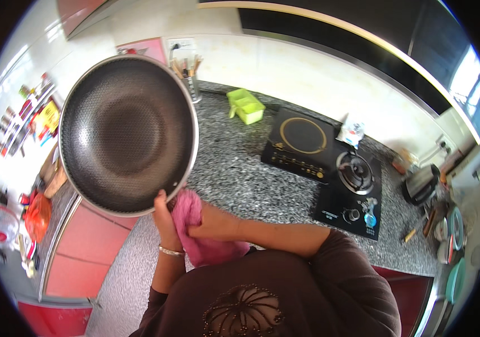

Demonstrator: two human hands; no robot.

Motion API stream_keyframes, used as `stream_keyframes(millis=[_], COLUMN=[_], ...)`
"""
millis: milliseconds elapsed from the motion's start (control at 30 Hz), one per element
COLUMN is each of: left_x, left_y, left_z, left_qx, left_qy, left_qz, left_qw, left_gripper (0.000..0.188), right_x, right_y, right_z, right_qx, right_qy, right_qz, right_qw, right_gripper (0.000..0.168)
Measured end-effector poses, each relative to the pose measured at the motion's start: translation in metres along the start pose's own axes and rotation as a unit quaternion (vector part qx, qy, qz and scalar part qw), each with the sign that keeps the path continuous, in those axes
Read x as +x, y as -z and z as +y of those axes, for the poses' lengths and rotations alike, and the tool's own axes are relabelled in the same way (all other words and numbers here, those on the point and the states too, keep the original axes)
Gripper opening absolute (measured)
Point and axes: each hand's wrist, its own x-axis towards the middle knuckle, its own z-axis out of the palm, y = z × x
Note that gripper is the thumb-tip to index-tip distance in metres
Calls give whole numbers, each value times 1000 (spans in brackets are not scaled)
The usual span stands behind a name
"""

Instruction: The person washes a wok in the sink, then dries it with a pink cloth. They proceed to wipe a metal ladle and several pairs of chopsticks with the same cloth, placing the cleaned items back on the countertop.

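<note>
A large dark wok (128, 130) with a honeycomb-textured inside and a metal rim is held up at the left, its inside towards me. My left hand (167, 223), with a bracelet at the wrist, grips it at the lower right rim, the thumb on the edge. A pink cloth (191, 223) is bunched in my right hand (214, 223), against the wok's near end beside my left hand. The cloth and my hands hide the wok's handle. The cloth's lower part hangs in front of my dark top.
On the speckled stone counter (227, 168) are a green plastic basket (246, 105), an induction cooktop (301, 143), a gas hob (349, 210), a utensil holder (192, 86) and an electric kettle (421, 185). Bowls (455, 227) stand far right; an orange plastic bag (37, 217) lies left.
</note>
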Motion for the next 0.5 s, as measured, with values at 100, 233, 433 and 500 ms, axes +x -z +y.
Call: stream_keyframes(millis=[100,233,433,500], left_x=[17,36,88,80], left_y=[-28,-66,-82,-108], left_z=[-11,-22,-60,-78], left_qx=[-1,15,97,120], left_qy=[3,46,37,94], left_qz=[-52,-63,-124,-114], left_qw=[999,997,987,982], left_gripper=[41,31,15,16], right_x=[-19,-50,-115,-139], right_y=[18,72,154,186], right_z=[2,2,51,72], right_qx=[-6,-116,9,158], right_qy=[12,-39,-57,-54], right_qz=[45,7,154,207], right_qw=[999,992,986,964], right_gripper=[40,38,40,37])
